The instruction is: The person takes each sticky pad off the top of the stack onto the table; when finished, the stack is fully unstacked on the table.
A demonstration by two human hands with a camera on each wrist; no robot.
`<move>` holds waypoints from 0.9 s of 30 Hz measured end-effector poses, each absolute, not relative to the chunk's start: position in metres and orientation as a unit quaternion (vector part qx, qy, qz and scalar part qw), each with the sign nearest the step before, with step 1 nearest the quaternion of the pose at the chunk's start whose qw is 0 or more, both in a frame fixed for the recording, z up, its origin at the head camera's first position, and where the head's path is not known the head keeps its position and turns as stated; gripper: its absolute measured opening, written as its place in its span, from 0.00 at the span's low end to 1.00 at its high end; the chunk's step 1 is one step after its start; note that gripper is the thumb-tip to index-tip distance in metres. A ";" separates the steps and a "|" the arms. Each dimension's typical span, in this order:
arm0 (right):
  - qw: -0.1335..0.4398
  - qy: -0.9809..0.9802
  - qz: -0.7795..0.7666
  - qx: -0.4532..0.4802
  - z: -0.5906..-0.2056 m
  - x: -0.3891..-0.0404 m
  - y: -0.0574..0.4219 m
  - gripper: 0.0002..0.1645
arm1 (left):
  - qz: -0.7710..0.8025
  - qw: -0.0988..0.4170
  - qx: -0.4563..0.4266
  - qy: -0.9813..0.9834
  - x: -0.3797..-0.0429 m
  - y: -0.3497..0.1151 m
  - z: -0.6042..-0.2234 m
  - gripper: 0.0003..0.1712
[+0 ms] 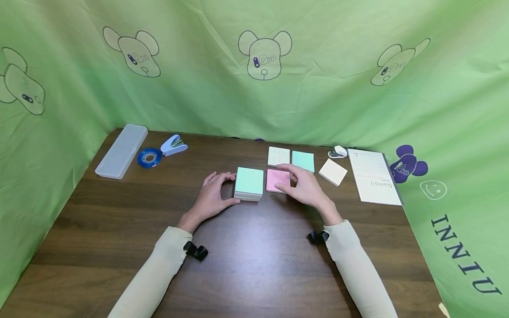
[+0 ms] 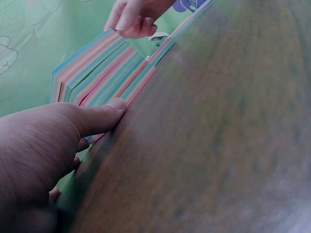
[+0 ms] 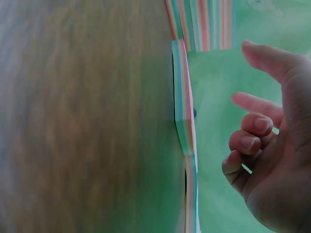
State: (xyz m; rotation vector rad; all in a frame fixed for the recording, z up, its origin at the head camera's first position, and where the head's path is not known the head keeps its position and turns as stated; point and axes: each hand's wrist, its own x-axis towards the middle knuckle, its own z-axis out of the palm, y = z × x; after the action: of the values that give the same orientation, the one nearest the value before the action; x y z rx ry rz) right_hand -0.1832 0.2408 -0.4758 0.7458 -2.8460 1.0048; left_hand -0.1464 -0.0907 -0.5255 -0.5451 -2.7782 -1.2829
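Note:
A multi-layer stack of sticky note pads (image 1: 249, 182), mint green on top, stands mid-table. My left hand (image 1: 212, 197) holds it from the left, thumb at the near corner and fingers along the far side. In the left wrist view the stack (image 2: 104, 73) shows striped coloured edges, with the left thumb (image 2: 109, 112) against its bottom layers. Raised over a pink sticky note pad (image 1: 276, 180) is my right hand (image 1: 305, 187). Its thumb and index finger are spread with nothing between them, and the other fingers curl loosely in the right wrist view.
Behind the pink pad lie a white pad (image 1: 279, 156) and a mint pad (image 1: 303, 160); a cream pad (image 1: 332, 172) is to the right. A white stapler (image 1: 338, 152) and notebook (image 1: 374, 179) sit farther right. At left are a plastic case (image 1: 121, 151), blue tape (image 1: 149, 157) and blue stapler (image 1: 174, 145).

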 end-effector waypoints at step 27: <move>-0.012 -0.914 0.305 0.267 -0.467 -0.176 0.185 0.56 | -0.406 0.020 -0.178 -0.896 -0.147 -0.091 -0.525 0.40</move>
State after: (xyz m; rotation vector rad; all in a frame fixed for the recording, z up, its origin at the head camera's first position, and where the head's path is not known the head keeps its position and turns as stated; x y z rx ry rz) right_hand -0.1757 0.1855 -0.4672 0.8451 -2.8929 0.9654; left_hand -0.1468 -0.0907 -0.5246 -0.5536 -2.7794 -1.2598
